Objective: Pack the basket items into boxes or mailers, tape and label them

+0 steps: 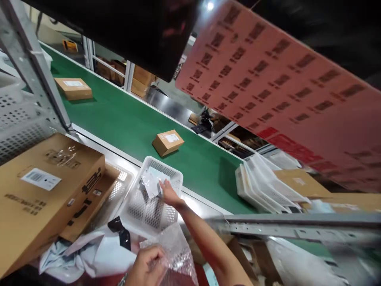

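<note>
My right hand (170, 194) reaches into a white perforated plastic basket (135, 212), its fingers closed at the edge of a white paper slip (151, 183). Something dark lies partly under the slip. Low in the view, my left hand (146, 265) is curled closed on a clear bubble wrap bag (177, 246). The bag spreads to the right of that hand and overlaps the basket's near edge. To the left of my left hand is a crumpled white plastic bag (101, 254) with a black piece on it.
A large cardboard box (53, 190) stands at the left. Beyond the basket runs a green conveyor belt (119, 115) carrying two small cartons (168, 142). Stacked white baskets (256, 182) stand at right. A pink board of codes (268, 87) and a dark screen (125, 31) hang overhead.
</note>
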Demonstrator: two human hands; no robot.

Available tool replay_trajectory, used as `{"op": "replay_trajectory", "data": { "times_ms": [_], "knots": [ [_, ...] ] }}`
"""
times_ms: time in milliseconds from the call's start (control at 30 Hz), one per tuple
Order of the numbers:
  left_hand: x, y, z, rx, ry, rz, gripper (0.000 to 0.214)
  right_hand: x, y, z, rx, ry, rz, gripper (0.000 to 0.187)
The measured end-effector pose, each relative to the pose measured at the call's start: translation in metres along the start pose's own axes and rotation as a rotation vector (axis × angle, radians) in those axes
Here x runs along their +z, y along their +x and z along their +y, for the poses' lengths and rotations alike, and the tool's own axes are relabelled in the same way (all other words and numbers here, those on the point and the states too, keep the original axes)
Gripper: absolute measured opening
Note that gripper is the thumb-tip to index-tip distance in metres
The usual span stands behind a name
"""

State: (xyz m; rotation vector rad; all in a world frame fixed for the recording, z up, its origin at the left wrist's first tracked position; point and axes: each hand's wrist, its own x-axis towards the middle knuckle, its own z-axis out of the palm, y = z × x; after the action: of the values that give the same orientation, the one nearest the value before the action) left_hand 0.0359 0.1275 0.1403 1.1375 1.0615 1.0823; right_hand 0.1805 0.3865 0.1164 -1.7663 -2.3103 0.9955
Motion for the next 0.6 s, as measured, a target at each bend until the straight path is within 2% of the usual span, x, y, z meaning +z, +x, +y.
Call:
{"op": "replay_trajectory", "data": {
  "times_ms": [67,133,200,267,333,400,500,533,600],
  "knots": [
    [-0.005,0.006,-0.013,-0.002,-0.070,-0.071,0.060,0.028,0.004,0.001,-0.047,0.003,-0.022,0.075],
    [-0.009,0.011,-0.027,-0.007,-0.136,-0.079,0.062,0.044,-0.004,0.009,-0.124,0.008,-0.108,0.068],
    [-0.009,0.014,-0.036,-0.027,-0.184,-0.024,0.063,0.047,-0.013,0.018,-0.226,0.001,-0.221,0.061],
    [-0.008,0.017,-0.040,-0.054,-0.202,0.015,0.062,0.038,-0.010,0.024,-0.277,-0.026,-0.195,0.053],
    [-0.006,0.018,-0.039,-0.076,-0.194,0.026,0.061,0.022,0.010,0.025,-0.206,-0.087,-0.035,0.053],
    [-0.005,0.020,-0.037,-0.064,-0.176,0.032,0.061,0.006,0.041,0.024,-0.083,-0.156,0.076,0.066],
    [-0.004,0.020,-0.037,-0.003,-0.126,0.073,0.060,-0.007,0.080,0.022,0.056,-0.226,0.065,0.100],
    [-0.005,0.020,-0.038,0.023,-0.106,0.099,0.059,-0.008,0.085,0.021,0.090,-0.255,0.056,0.104],
    [-0.005,0.019,-0.038,0.073,-0.075,0.162,0.055,-0.005,0.083,0.019,0.125,-0.326,0.059,0.100]
  ]
}}
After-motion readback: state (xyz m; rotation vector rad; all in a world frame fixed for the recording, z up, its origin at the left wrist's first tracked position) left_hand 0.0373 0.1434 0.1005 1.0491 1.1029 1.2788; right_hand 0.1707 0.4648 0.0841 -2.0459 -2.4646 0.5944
